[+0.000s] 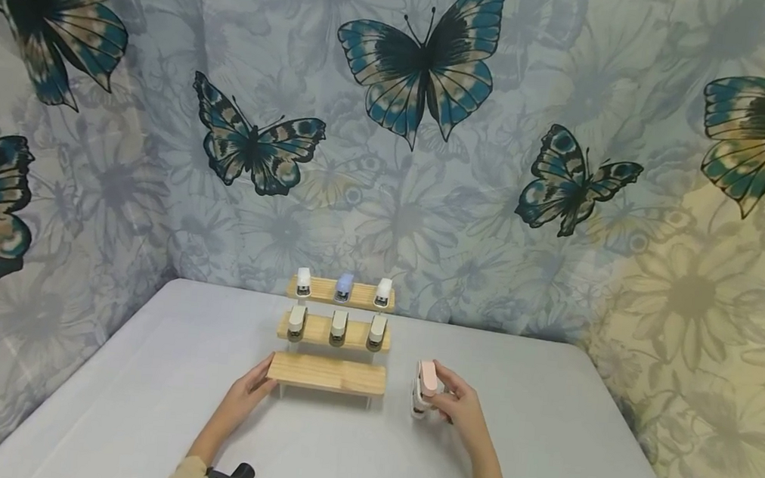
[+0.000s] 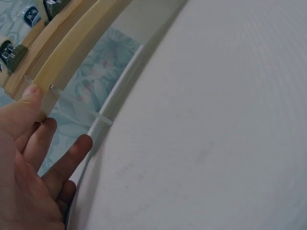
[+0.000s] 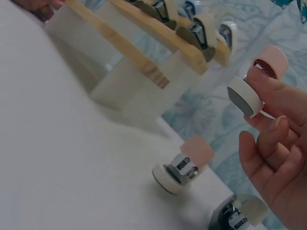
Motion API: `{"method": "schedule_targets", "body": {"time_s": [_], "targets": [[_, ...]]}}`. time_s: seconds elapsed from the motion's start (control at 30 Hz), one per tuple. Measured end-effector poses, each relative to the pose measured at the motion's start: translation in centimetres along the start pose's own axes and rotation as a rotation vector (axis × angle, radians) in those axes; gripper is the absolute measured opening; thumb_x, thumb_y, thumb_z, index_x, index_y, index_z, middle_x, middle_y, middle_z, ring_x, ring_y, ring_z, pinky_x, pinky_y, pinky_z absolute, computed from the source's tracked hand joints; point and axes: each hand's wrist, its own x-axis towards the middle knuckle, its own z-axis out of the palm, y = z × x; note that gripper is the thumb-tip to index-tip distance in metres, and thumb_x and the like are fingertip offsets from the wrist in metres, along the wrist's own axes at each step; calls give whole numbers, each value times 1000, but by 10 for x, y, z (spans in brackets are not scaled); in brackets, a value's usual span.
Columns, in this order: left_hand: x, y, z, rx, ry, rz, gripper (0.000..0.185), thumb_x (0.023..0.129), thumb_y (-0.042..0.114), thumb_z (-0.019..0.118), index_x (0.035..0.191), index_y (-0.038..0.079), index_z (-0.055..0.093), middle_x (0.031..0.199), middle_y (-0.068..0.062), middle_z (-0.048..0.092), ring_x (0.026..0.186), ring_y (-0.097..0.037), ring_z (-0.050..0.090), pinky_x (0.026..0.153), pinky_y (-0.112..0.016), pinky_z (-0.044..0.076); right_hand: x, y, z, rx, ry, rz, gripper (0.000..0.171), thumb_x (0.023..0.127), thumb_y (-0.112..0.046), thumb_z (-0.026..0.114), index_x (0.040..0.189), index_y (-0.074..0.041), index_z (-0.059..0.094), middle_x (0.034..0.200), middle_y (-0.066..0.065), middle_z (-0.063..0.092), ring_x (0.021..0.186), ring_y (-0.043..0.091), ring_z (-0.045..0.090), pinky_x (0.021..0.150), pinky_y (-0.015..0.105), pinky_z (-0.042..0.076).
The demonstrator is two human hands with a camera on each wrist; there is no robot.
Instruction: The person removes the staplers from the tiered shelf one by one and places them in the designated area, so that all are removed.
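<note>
Top 2 tiers of rack (image 1: 333,331) full w/ staplers, bottom bare; right hand (image 1: 457,405) pinches pink stapler (image 1: 426,377), prob 2 more on surface (image 1: 136,400); left hand (image 1: 247,393), fingers straight, steadies rack

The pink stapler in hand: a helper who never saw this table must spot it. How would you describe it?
Start at the three-tier wooden rack mid-table; its bottom shelf is bare. Just right of it, the right hand holds the pink stapler off the table. Unlike the staplers beneath it, it is lifted and pinched in fingers.

Left hand (image 1: 249,392) lies flat, fingers (image 2: 45,143) straight; right hand (image 1: 459,407) has fingers (image 3: 271,98) curled, pinching.
</note>
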Motion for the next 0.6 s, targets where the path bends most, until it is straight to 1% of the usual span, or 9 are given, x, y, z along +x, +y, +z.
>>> {"method": "schedule_targets", "body": {"time_s": [0.13, 0.23, 0.27, 0.33, 0.43, 0.53, 0.6], "targets": [[-1, 1, -1, 6, -3, 36, 53, 75, 39, 47, 121, 17, 31, 121, 2, 31, 110, -15, 26, 87, -36, 25, -1, 1, -12, -2, -46, -5, 53, 65, -19, 63, 114, -25, 42, 113, -1, 42, 52, 16, 46, 40, 27, 40], [-2, 2, -1, 4, -11, 27, 53, 75, 39, 47, 121, 18, 30, 122, 2, 30, 110, -14, 26, 87, -36, 25, -4, 0, -19, 5, -70, -25, 52, 68, -19, 61, 116, -22, 41, 116, 1, 39, 55, 15, 48, 43, 28, 41], [-2, 2, -1, -1, -14, 24, 54, 75, 39, 47, 121, 17, 30, 122, 2, 30, 110, -14, 26, 87, -36, 25, -6, -1, -22, 12, -72, -41, 52, 69, -18, 60, 117, -19, 40, 116, 4, 39, 57, 16, 49, 44, 28, 42], [-3, 1, -1, -11, -10, 13, 54, 74, 40, 48, 121, 17, 31, 121, 3, 30, 109, -13, 26, 87, -36, 25, -7, -1, -27, 10, -50, -57, 51, 69, -16, 60, 116, -17, 40, 114, 6, 41, 57, 16, 49, 44, 27, 43], [-3, 1, 0, -3, -8, 16, 54, 74, 41, 47, 121, 17, 31, 121, 3, 31, 109, -14, 27, 87, -36, 24, -9, -1, -36, 14, -21, -82, 49, 70, -12, 57, 116, -14, 40, 112, 10, 42, 52, 16, 47, 40, 28, 41], [-2, 1, -1, 10, -3, 10, 55, 74, 42, 47, 121, 19, 31, 121, 4, 30, 109, -13, 26, 88, -36, 24, -11, -2, -45, -13, 9, -58, 49, 71, -15, 58, 116, -18, 40, 113, 7, 41, 45, 12, 41, 35, 27, 37], [-2, 1, -1, 14, -2, -11, 55, 73, 44, 47, 121, 21, 31, 122, 6, 29, 109, -11, 26, 88, -36, 24, -14, -7, -50, -27, 22, -45, 49, 72, -16, 57, 117, -17, 39, 114, 8, 39, 42, 10, 38, 33, 27, 35]]}}
